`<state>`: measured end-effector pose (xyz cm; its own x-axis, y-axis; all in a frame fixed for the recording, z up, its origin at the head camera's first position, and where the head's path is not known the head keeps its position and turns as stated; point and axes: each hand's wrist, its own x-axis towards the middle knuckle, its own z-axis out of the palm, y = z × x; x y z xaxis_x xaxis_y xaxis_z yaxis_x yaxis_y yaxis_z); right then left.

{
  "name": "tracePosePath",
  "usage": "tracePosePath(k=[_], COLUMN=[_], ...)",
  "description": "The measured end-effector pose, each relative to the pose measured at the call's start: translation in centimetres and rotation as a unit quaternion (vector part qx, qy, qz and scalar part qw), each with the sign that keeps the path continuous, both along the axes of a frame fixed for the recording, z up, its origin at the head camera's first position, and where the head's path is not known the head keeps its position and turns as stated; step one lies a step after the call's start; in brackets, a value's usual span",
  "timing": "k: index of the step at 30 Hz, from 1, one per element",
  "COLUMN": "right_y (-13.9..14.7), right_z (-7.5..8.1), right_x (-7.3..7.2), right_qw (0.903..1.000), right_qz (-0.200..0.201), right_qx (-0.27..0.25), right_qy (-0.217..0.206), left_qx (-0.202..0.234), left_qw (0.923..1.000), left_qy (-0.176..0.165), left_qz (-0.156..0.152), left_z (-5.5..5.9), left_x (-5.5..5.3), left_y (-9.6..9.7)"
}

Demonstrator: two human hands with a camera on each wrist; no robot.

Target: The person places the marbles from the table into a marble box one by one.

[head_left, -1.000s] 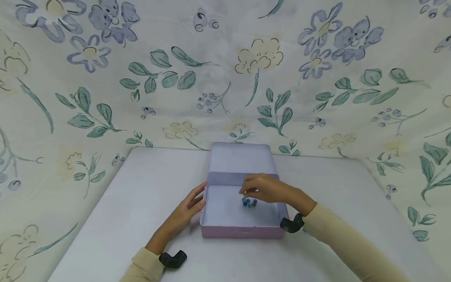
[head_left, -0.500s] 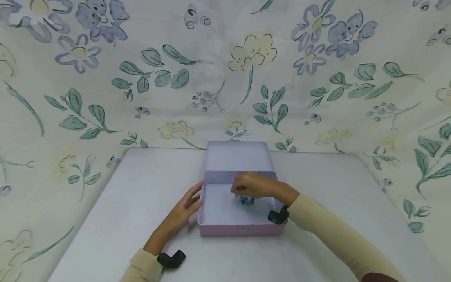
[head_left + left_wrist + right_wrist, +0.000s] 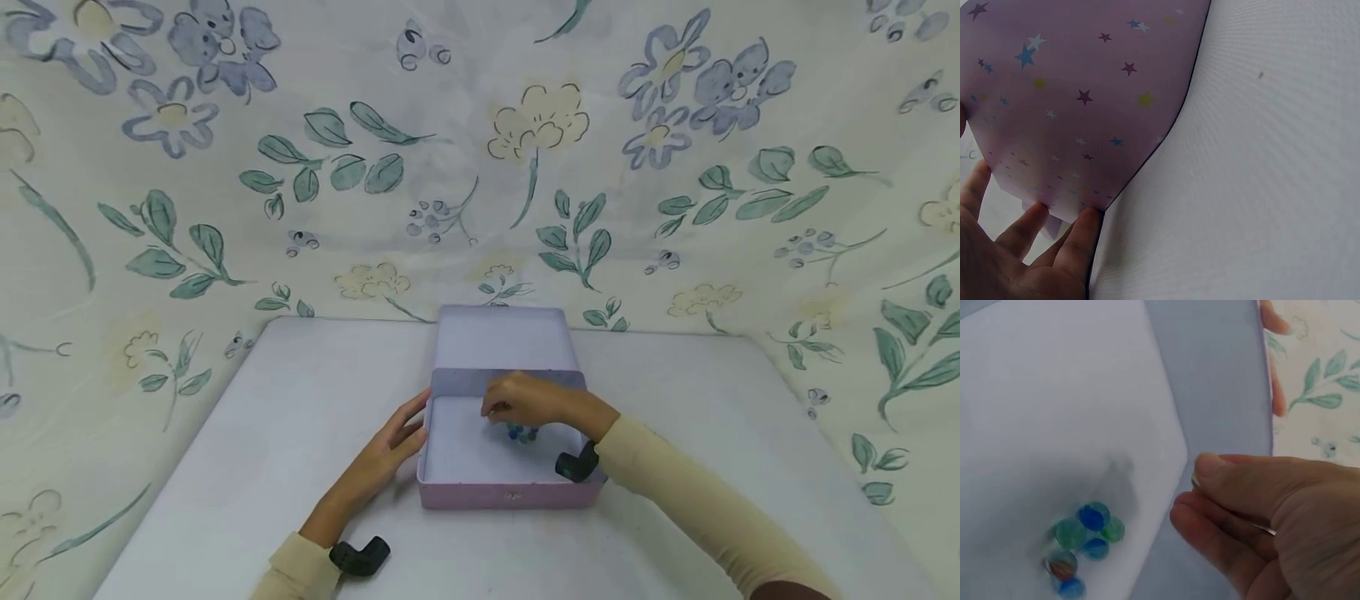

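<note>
Pink box (image 3: 513, 497) holds marbles (image 3: 1070, 533); right hand (image 3: 528, 399) above.

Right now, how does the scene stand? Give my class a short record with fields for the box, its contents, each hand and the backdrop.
Box: open on a white table, lid at the far side
Marbles: at least six inside the box; blue, green, one orange-red
Left hand: fingers against the box's left side
Right hand: over the box, pinching a small object, mostly hidden
Backdrop: floral-patterned cloth
</note>
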<state>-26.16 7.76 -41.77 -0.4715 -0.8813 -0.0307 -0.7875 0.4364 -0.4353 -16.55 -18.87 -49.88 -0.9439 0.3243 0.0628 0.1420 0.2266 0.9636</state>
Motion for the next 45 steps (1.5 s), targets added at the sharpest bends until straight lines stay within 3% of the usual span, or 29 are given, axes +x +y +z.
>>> tracePosePath(k=[6, 13, 21, 40, 45], right_y=[-0.2, -0.1, 0.3, 0.3, 0.4], right_z=[0.2, -1.5, -3.3, -3.5, -3.7], right_x=[-0.2, -0.1, 0.2, 0.1, 0.1], right_qw=[0.9995, 0.9993, 0.9982, 0.9975, 0.9983], right_qz=[-0.018, -0.026, -0.034, -0.006, -0.002], right_qx=[0.027, 0.026, 0.008, 0.024, 0.02], right_qy=[0.0, 0.007, 0.048, 0.066, 0.054], left_qx=[0.005, -0.001, 0.002, 0.012, 0.011], left_qw=[0.9999, 1.0, 0.9997, 0.9999, 0.9999], left_qy=[-0.009, -0.008, -0.023, -0.004, -0.002], left_qz=[0.001, 0.002, -0.007, 0.0, -0.001], left_z=[-0.2, -0.2, 0.0, 0.1, 0.0], left_x=[0.0, 0.2, 0.1, -0.1, 0.0], left_y=[0.3, 0.0, 0.0, 0.2, 0.2])
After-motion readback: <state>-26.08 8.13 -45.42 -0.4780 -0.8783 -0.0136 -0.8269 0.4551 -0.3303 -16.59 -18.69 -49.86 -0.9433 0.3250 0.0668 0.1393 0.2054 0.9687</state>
